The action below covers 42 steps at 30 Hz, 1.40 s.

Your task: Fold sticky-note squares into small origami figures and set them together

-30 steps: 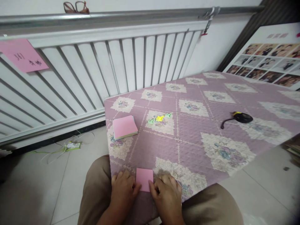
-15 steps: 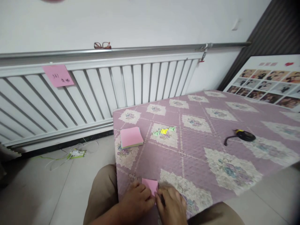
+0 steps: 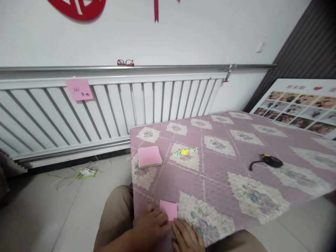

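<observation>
A small piece of folded pink paper lies flat on the tablecloth near the edge closest to me. My left hand is closed, its curled fingers at the paper's lower left edge. At the lower right corner, my right hand has its fingers stretched out and lying flat, fingertips touching the paper. The hands cover the paper's lower edge. Farther back is a stack of square paper with a pink sheet on top. To its right sit a yellow folded paper piece and green folded paper pieces on either side.
A black tape measure with a strap lies on the right of the table. Behind stands a white radiator, with glasses on the pipe above. A photo board leans at the right. A power strip lies on the floor.
My view has tilted up, showing more red wall decoration. My right hand has shifted slightly down and left, and its fingers now lie flatter by the pink paper. My left hand stays there.
</observation>
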### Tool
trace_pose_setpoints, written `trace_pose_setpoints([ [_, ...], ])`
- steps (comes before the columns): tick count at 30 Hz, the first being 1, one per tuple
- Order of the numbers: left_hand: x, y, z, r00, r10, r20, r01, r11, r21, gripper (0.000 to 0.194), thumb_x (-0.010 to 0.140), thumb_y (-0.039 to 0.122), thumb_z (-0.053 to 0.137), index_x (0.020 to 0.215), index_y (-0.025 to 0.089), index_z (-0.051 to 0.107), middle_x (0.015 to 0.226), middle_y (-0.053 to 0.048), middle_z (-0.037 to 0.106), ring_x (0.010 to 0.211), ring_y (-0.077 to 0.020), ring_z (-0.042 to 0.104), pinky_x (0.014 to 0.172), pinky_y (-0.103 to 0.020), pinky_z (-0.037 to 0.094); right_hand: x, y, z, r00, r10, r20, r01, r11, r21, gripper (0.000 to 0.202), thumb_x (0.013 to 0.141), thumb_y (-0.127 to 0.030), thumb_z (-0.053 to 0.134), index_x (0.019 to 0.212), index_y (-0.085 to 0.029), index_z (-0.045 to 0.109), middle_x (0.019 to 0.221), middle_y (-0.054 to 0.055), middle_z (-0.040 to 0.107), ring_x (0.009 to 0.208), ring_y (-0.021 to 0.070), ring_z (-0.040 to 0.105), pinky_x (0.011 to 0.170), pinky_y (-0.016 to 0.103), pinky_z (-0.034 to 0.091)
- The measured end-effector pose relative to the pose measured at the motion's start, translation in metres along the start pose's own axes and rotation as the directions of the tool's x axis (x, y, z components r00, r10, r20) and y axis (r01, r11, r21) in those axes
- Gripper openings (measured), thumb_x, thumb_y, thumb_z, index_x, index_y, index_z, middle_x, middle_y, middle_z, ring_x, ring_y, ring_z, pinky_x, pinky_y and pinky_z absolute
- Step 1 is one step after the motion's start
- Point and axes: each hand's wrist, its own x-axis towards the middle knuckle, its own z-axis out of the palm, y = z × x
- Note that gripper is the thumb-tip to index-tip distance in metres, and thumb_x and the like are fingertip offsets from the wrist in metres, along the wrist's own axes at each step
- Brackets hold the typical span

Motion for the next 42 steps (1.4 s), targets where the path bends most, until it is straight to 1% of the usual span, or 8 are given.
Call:
trace_pose_setpoints([
  [6,-0.021,0.000,-0.001,1.000,-0.029,0.003,0.029,1.000,0.010,0.018,0.095,0.033,0.049,0.109,0.025,0.058,0.113,0.000,0.061,0.101,-0.0163,0.054,0.088,-0.033,0.036,0.001,0.001,-0.014,0.998,0.008,0.068,-0.007,1.000,-0.010,0.042,0.078,-0.023,0.054,0.120,-0.028,0.058,0.121,-0.005,0.064,0.105,0.0195,0.059,0.090,0.035,0.034],
  [16,-0.049,0.003,0.012,0.989,-0.146,-0.017,0.146,0.989,0.020,0.019,0.092,0.024,0.055,0.110,0.022,0.060,0.112,-0.002,0.065,0.107,-0.0161,0.056,0.092,-0.029,0.043,-0.006,0.002,-0.023,0.990,0.134,0.046,-0.138,0.988,0.076,0.022,0.086,-0.028,0.054,0.107,-0.026,0.061,0.114,-0.001,0.067,0.107,0.0188,0.060,0.089,0.032,0.040],
  [23,-0.045,0.009,0.004,0.964,-0.220,-0.152,0.207,0.973,-0.099,0.015,0.091,0.014,0.051,0.099,0.021,0.061,0.108,-0.001,0.067,0.104,-0.0164,0.059,0.088,-0.030,0.050,0.013,-0.008,-0.020,0.876,0.475,0.079,-0.481,0.859,0.176,0.030,0.090,-0.043,0.050,0.112,-0.025,0.058,0.102,0.005,0.069,0.094,0.0215,0.065,0.077,0.034,0.048],
  [27,-0.047,0.007,0.000,0.951,-0.278,-0.134,0.251,0.950,-0.184,0.017,0.089,0.010,0.049,0.094,0.022,0.061,0.108,-0.001,0.067,0.104,-0.0159,0.060,0.090,-0.030,0.050,0.032,-0.012,-0.018,0.840,0.528,0.121,-0.542,0.828,0.146,0.034,0.087,-0.049,0.053,0.111,-0.026,0.060,0.111,0.007,0.066,0.099,0.0254,0.062,0.078,0.038,0.046],
  [32,-0.052,0.007,0.001,0.901,-0.414,-0.128,0.350,0.870,-0.347,0.024,0.085,0.005,0.042,0.090,0.021,0.059,0.103,-0.002,0.067,0.099,-0.0156,0.062,0.087,-0.029,0.053,0.035,-0.010,-0.015,0.861,0.486,0.149,-0.506,0.847,0.161,0.025,0.081,-0.040,0.058,0.103,-0.029,0.063,0.111,0.005,0.066,0.098,0.0254,0.061,0.077,0.038,0.044],
  [38,-0.052,0.019,-0.006,0.761,-0.625,-0.174,0.511,0.742,-0.434,0.038,0.082,0.014,0.049,0.120,0.019,0.048,0.116,-0.010,0.059,0.108,-0.0221,0.058,0.090,-0.038,0.053,0.021,-0.009,-0.013,0.914,0.394,0.090,-0.404,0.884,0.233,0.015,0.074,-0.015,0.051,0.076,-0.026,0.061,0.112,0.001,0.064,0.108,0.0249,0.055,0.089,0.042,0.038],
  [40,-0.049,0.022,-0.010,0.760,-0.612,-0.219,0.505,0.768,-0.395,0.044,0.082,0.015,0.050,0.126,0.019,0.044,0.122,-0.012,0.055,0.113,-0.0237,0.054,0.092,-0.040,0.052,0.022,-0.012,-0.015,0.914,0.404,0.038,-0.401,0.884,0.240,0.022,0.073,-0.011,0.048,0.079,-0.027,0.061,0.110,0.000,0.065,0.106,0.0247,0.056,0.095,0.045,0.032],
  [42,-0.044,0.024,-0.013,0.801,-0.544,-0.248,0.462,0.827,-0.320,0.044,0.084,0.014,0.050,0.127,0.020,0.045,0.125,-0.012,0.052,0.117,-0.0236,0.051,0.095,-0.039,0.049,0.026,-0.016,-0.018,0.905,0.426,0.014,-0.416,0.875,0.246,0.025,0.076,-0.010,0.046,0.083,-0.028,0.062,0.107,0.000,0.066,0.105,0.0240,0.056,0.099,0.047,0.027],
])
